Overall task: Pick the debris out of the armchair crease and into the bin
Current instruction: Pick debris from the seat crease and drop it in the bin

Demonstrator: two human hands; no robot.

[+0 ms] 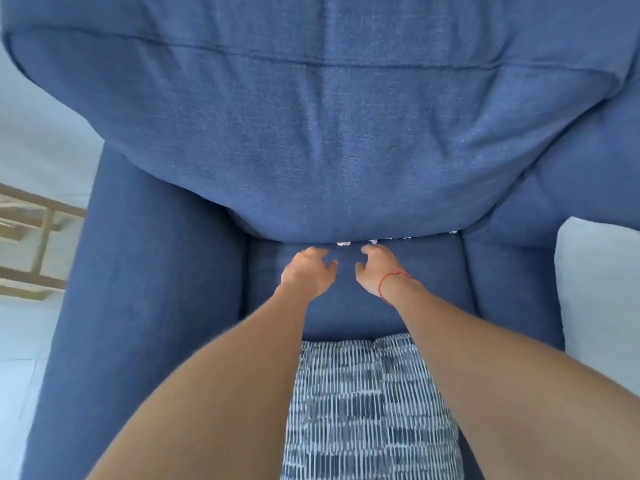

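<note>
A blue fabric armchair (166, 271) fills the view. Small whitish bits of debris (343, 243) sit along the crease where the back cushion meets the seat, with more toward the right end of the crease (453, 232). My left hand (308, 271) and my right hand (375, 270) rest over the seat just in front of the crease, fingers curled and apart, holding nothing. A red string circles my right wrist. No bin is in view.
A patterned blue-and-white cushion (370, 407) lies on the seat's front between my forearms. A wooden-framed piece of furniture (31, 244) stands at the left on the pale floor. Something white (595, 289) sits beyond the right armrest.
</note>
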